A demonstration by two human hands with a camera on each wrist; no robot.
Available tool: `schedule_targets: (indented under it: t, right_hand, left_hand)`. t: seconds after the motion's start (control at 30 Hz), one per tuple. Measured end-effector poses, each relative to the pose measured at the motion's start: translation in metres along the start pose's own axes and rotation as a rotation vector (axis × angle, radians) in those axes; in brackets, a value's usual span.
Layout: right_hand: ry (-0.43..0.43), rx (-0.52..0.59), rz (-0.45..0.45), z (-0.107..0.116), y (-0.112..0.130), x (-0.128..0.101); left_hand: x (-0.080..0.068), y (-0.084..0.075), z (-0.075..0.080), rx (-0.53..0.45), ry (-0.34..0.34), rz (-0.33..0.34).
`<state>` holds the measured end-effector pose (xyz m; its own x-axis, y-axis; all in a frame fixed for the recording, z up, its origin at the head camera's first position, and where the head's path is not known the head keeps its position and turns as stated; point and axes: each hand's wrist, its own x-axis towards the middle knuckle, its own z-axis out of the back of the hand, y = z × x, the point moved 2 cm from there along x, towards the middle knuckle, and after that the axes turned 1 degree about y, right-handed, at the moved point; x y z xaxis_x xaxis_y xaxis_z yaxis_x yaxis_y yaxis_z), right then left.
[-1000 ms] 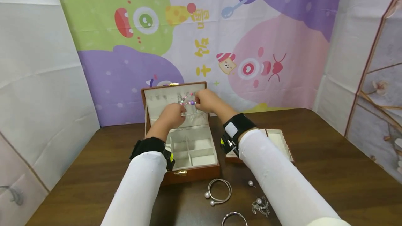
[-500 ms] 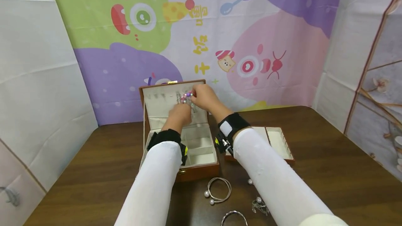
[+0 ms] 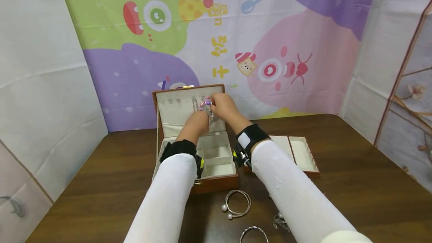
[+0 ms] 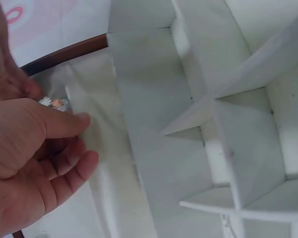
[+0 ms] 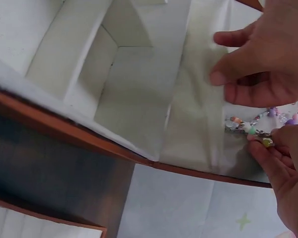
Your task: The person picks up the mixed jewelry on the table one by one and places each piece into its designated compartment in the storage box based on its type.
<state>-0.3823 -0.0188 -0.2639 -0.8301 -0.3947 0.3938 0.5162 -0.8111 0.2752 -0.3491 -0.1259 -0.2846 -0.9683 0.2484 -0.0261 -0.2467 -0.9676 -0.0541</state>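
A beaded bracelet (image 3: 207, 103) with pink, purple and pale beads lies against the lining of the raised lid (image 3: 172, 114) of a brown jewelry box (image 3: 219, 184). My right hand (image 3: 222, 106) pinches its beads near the lid's right edge; charms and beads (image 5: 250, 129) stick out past those fingertips in the right wrist view. Just left and below, my left hand (image 3: 198, 123) reaches to the lid, close by the bracelet. In the left wrist view its thumb (image 4: 69, 123) and bent fingers stand apart with nothing visible between them. Silver chains (image 3: 195, 105) hang on the lid beside the bracelet.
White dividers (image 4: 223, 153) split the box's base into compartments. A shallow tray (image 3: 303, 156) stands to its right on the wooden table (image 3: 118, 175). In front lie a coiled bracelet with pearls (image 3: 249, 203), a silver bangle (image 3: 253, 228) and a tangled chain (image 3: 281, 222), partly under my right sleeve.
The bracelet, stretched between both hands a second ago, now sits higher against the lid at my right hand. My left hand has moved right, in under it. The right hand stays on the beads.
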Motion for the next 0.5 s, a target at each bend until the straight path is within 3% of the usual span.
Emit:
schedule_targets:
  t: [0.17,0.33,0.5]
  right_hand:
    - [0.003,-0.056,0.048,-0.006,-0.001,-0.001]
    - [0.162,-0.159,0.103,-0.016,-0.003,-0.004]
    - [0.309,-0.19,0.144,-0.021,-0.004,-0.005]
  left_hand:
    - [-0.001,0.001,0.006,0.022,-0.007,-0.017]
    - [-0.002,0.003,0.007,0.038,0.002,-0.012]
    - [-0.003,0.003,0.007,0.026,0.006,-0.008]
